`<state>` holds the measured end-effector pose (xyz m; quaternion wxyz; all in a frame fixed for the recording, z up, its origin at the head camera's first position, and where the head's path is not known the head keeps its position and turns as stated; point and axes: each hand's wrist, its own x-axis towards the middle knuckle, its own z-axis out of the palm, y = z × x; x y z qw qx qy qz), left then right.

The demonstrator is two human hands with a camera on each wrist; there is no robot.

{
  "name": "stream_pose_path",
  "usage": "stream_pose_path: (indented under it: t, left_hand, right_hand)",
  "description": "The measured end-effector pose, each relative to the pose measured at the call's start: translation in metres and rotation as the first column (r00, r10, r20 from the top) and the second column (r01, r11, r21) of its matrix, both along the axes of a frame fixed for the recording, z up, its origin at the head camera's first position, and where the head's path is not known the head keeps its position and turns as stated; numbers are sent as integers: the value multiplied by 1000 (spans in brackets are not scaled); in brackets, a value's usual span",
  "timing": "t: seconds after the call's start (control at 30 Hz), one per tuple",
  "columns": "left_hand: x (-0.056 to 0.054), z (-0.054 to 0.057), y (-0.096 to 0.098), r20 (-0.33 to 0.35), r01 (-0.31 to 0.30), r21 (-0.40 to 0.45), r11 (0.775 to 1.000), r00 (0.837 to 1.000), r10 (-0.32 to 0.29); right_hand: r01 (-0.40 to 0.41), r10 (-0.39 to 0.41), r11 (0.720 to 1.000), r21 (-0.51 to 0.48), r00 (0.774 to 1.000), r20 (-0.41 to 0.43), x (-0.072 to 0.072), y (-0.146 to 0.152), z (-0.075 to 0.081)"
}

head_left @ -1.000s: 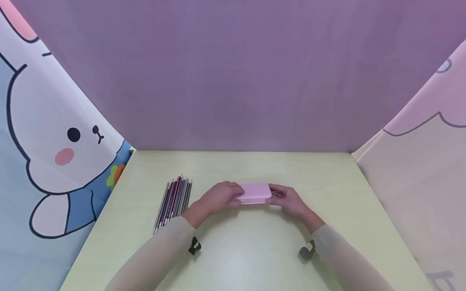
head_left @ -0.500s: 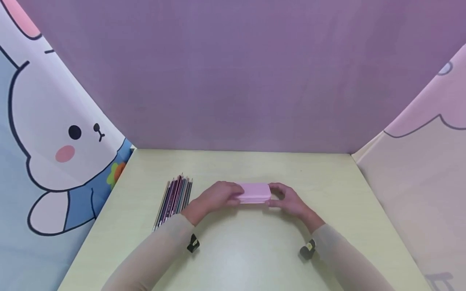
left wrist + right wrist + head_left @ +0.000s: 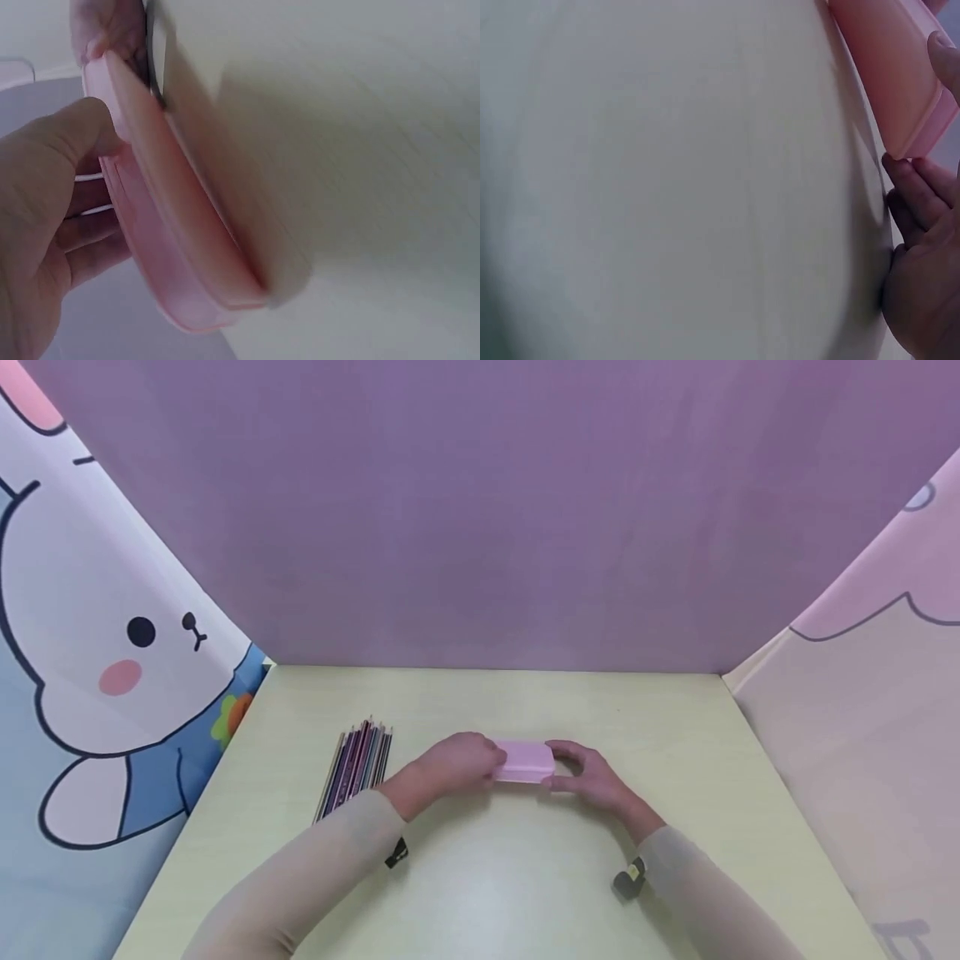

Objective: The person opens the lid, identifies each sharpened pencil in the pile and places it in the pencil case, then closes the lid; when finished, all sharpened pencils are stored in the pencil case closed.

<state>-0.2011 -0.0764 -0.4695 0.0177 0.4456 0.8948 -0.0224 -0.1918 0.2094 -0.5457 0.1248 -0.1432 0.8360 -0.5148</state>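
Left sleeve (image 3: 315,868) has swung outward. Fingers of left hand (image 3: 457,763) and right hand (image 3: 594,778) grasp opposite ends of the pink case (image 3: 527,757) over the table (image 3: 510,885); only the left wrist view clearly shows the left thumb (image 3: 75,129), only the head view pencils (image 3: 356,764).

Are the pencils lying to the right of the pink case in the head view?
No, the pencils lie on the table to the left of the pink case.
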Motion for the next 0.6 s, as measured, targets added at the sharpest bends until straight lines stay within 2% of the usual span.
stream_pose_path:
  t: [0.1,0.17,0.37,0.5,0.6]
  left_hand:
    - [5,4,6,-49,2,-89,996,999,-6]
    - [7,5,9,-73,-1,-120,993,997,-8]
    - [7,6,10,-84,-10,-122,993,996,0]
    - [7,6,13,-88,0,-140,990,996,-13]
    - [12,6,16,-112,5,-151,989,993,-22]
  right_hand:
    - [5,-5,1000,-15,1000,-20,-1,1,0]
    - [4,-5,999,-40,1000,-29,-3,2,0]
    - [-30,30,994,-109,1000,-2,-7,3,4]
    - [-26,28,993,-114,999,21,-7,1,5]
    - [-22,26,992,-122,999,31,-7,-1,4]
